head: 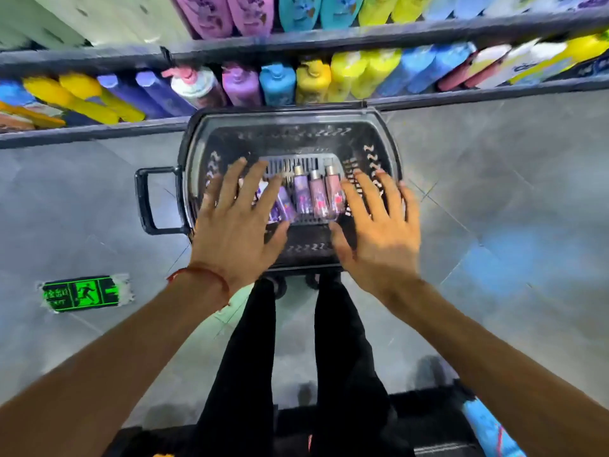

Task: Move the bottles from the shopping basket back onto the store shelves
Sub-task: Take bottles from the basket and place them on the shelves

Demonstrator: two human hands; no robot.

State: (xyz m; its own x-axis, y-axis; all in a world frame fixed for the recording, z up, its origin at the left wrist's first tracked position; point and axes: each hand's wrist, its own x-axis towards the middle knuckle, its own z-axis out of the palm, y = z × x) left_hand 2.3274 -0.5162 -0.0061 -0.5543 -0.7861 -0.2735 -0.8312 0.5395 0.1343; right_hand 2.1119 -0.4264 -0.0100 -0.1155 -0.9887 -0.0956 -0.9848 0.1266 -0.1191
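the left hand [235,222] and the right hand [375,225] were spread wide with flat fingers, holding nothing, over a black shopping basket [385,153]. a red string [201,275] was tied round the left wrist. small purple and pink bottles [314,192] lay side by side at the bottom of the basket, between the two hands. the basket sat on the grey floor [494,192], right by the store shelves [329,37], which were full of bright bottles. a green exit sign [82,293] was stuck on the floor.

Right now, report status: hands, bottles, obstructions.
Left hand and right hand open, empty, above basket. Bottles lying in basket. Nothing blocking.
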